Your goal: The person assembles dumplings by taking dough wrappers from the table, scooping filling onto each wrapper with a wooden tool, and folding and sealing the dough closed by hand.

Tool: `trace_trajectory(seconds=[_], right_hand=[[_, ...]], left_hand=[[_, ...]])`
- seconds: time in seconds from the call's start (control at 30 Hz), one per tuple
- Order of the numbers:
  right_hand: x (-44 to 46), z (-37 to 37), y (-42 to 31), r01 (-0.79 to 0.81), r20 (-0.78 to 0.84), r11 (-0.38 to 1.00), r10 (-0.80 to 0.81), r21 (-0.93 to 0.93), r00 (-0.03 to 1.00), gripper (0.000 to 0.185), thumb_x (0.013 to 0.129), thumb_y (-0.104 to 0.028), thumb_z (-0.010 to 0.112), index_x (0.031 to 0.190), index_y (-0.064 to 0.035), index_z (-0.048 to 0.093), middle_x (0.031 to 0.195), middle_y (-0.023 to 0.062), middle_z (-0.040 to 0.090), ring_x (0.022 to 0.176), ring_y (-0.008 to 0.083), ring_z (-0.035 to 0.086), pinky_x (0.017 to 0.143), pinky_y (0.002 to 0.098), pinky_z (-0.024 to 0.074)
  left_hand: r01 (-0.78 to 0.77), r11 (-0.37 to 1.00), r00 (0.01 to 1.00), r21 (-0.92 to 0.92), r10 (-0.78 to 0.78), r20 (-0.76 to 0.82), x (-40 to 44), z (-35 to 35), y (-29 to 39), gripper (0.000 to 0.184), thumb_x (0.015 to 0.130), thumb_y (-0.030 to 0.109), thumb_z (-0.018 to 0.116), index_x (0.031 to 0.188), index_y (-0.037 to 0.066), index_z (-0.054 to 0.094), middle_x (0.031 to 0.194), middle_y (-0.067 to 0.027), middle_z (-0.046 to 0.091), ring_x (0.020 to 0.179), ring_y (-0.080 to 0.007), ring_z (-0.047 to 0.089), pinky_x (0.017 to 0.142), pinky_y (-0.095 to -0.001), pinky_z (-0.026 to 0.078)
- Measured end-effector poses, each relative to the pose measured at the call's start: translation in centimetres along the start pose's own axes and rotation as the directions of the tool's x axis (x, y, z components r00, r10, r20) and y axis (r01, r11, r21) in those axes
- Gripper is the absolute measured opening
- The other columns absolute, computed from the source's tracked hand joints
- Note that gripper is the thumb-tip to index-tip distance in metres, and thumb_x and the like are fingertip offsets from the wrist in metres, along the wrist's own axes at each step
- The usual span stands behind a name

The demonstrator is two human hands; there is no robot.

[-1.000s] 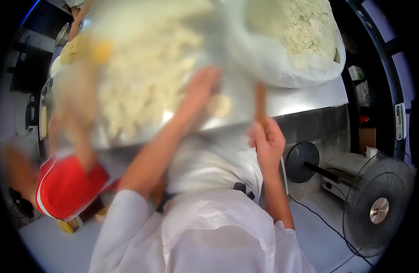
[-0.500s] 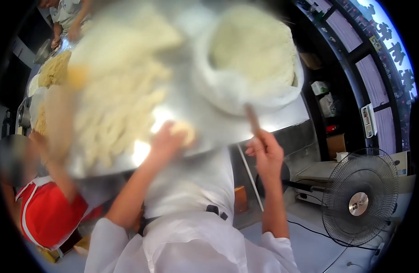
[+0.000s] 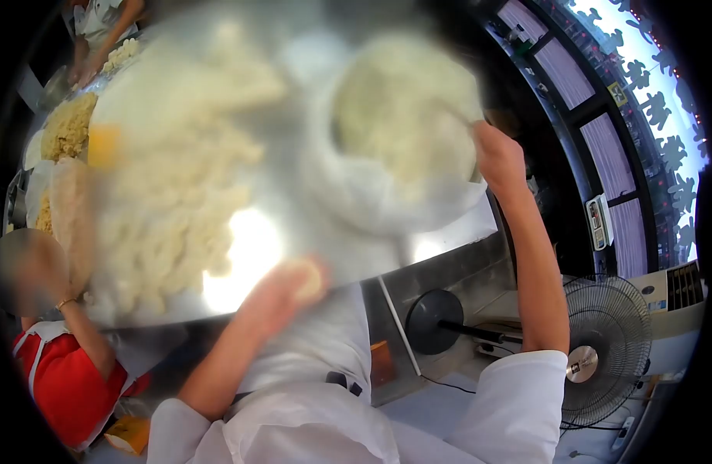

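Observation:
In the head view, my left hand (image 3: pixel 269 298) is curled round a small flat round of pale dough (image 3: pixel 309 281), close to the table's front edge. My right hand (image 3: pixel 500 157) is at the right rim of a large bowl with a white liner (image 3: pixel 352 189). Its fingers are closed on a thin stick-like tool (image 3: pixel 456 113), whose end reaches into the pale greenish-white filling (image 3: pixel 395 93) and is too blurred to make out. Many pale dough pieces (image 3: pixel 159 240) lie on the metal table (image 3: pixel 290 182) left of the bowl.
A yellow block-like thing (image 3: pixel 104 146) and a crumbly yellow heap (image 3: pixel 68 127) are on the left. A person in red (image 3: pixel 70 387) stands at left; another person's arms (image 3: pixel 109 50) show at the far corner. A standing fan (image 3: pixel 603 340) is at right.
My right hand has moved up and right, carrying the tool from the table's front edge into the bowl's filling. My left hand keeps the dough and appears slightly lower in view.

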State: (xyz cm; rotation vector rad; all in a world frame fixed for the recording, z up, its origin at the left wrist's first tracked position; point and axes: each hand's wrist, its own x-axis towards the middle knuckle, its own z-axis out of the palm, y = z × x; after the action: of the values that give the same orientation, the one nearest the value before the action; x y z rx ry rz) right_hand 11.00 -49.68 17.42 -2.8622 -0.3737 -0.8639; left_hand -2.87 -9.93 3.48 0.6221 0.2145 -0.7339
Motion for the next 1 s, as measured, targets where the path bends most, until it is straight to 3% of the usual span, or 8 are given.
trace_trajectory(seconds=[0.2, 0.3, 0.37, 0.53, 0.63, 0.7, 0.87, 1.0], right_hand=[[0.2, 1.9, 0.7, 0.01, 0.081, 1.0, -0.011, 0.015, 0.997, 0.019, 0.097, -0.024, 0.065, 0.087, -0.0095, 0.058, 0.069, 0.0189, 0.061, 0.066, 0.0435, 0.061, 0.055, 0.0514, 0.0464], [-0.3, 2.0, 0.1, 0.023, 0.122, 0.993, -0.038, 0.118, 0.992, 0.022, 0.098, -0.026, 0.064, 0.086, -0.0088, 0.057, 0.07, 0.0192, 0.062, 0.067, 0.0436, 0.062, 0.056, 0.0522, 0.0474], [-1.7, 2.8, -1.6, 0.012, 0.195, 0.999, -0.018, 0.031, 0.981, 0.023, 0.099, -0.026, 0.064, 0.085, -0.0087, 0.057, 0.069, 0.02, 0.062, 0.067, 0.0442, 0.062, 0.057, 0.0533, 0.0478], [-1.9, 1.2, -3.4, -0.031, 0.304, 0.998, 0.013, 0.053, 0.953, 0.023, 0.098, -0.027, 0.065, 0.086, -0.0079, 0.058, 0.066, 0.0207, 0.061, 0.067, 0.0455, 0.062, 0.056, 0.0544, 0.0467], [-1.6, -0.1, -2.5, -0.035, 0.25, 0.999, 0.029, 0.017, 0.968, 0.022, 0.098, -0.027, 0.066, 0.087, -0.0077, 0.061, 0.068, 0.0222, 0.06, 0.066, 0.0452, 0.06, 0.055, 0.0522, 0.0462], [-0.5, -0.8, -1.8, -0.24, 0.189, 0.966, 0.219, 0.096, 0.957, 0.025, 0.098, -0.028, 0.067, 0.086, -0.0066, 0.063, 0.07, 0.0223, 0.058, 0.063, 0.0443, 0.057, 0.053, 0.0475, 0.0434], [1.1, 0.3, 0.2, 0.003, 0.123, 0.992, 0.012, -0.127, 0.992, 0.026, 0.098, -0.028, 0.066, 0.085, -0.0072, 0.058, 0.066, 0.0195, 0.059, 0.062, 0.0429, 0.059, 0.052, 0.0499, 0.0445], [1.1, 0.6, -0.2, 0.061, 0.18, 0.989, -0.037, -0.134, 0.983, 0.027, 0.098, -0.027, 0.065, 0.084, -0.007, 0.055, 0.064, 0.0192, 0.059, 0.062, 0.043, 0.06, 0.054, 0.0533, 0.0454]], left_hand=[[-0.049, 0.996, 0.999, -0.069, 0.048, -0.006, -0.5, -0.2, 0.8, 0.042, 0.105, 0.021, 0.058, 0.14, -0.001, 0.05, 0.124, -0.0156, 0.066, 0.107, -0.0238, 0.067, 0.092, -0.0354, 0.058], [-0.051, 0.992, 0.999, -0.114, 0.051, -0.006, -0.1, -0.3, 1.4, 0.042, 0.105, 0.022, 0.057, 0.14, -0.001, 0.05, 0.124, -0.015, 0.066, 0.106, -0.0228, 0.066, 0.091, -0.0347, 0.057], [-0.054, 0.993, 0.998, -0.107, 0.052, -0.022, 0.0, -0.1, 1.4, 0.042, 0.106, 0.022, 0.057, 0.14, -0.001, 0.05, 0.124, -0.0151, 0.066, 0.106, -0.0229, 0.066, 0.091, -0.0348, 0.057], [-0.082, 0.993, 0.997, -0.087, 0.08, -0.021, -0.5, 1.2, 2.2, 0.041, 0.106, 0.024, 0.055, 0.139, -0.001, 0.052, 0.125, -0.0161, 0.065, 0.105, -0.025, 0.066, 0.089, -0.0366, 0.057], [-0.05, 0.98, 0.999, -0.19, 0.051, 0.003, -0.6, 1.1, 2.3, 0.041, 0.106, 0.024, 0.054, 0.138, 0.0, 0.052, 0.124, -0.0166, 0.066, 0.106, -0.0266, 0.066, 0.09, -0.0382, 0.057], [-0.045, 0.982, 0.999, -0.182, 0.047, 0.009, -1.0, 1.1, 2.3, 0.04, 0.106, 0.024, 0.053, 0.138, 0.0, 0.052, 0.123, -0.0166, 0.066, 0.107, -0.0266, 0.066, 0.09, -0.0384, 0.056], [-0.006, 0.983, 1.0, -0.185, 0.003, -0.015, -1.1, 0.8, 2.2, 0.039, 0.106, 0.024, 0.053, 0.138, 0.0, 0.052, 0.123, -0.0168, 0.066, 0.107, -0.0262, 0.066, 0.09, -0.0386, 0.056], [-0.012, 0.985, 1.0, -0.174, 0.007, -0.026, -1.3, 0.7, 1.7, 0.04, 0.106, 0.024, 0.053, 0.138, 0.0, 0.052, 0.125, -0.0171, 0.066, 0.107, -0.0263, 0.067, 0.091, -0.0383, 0.057]])
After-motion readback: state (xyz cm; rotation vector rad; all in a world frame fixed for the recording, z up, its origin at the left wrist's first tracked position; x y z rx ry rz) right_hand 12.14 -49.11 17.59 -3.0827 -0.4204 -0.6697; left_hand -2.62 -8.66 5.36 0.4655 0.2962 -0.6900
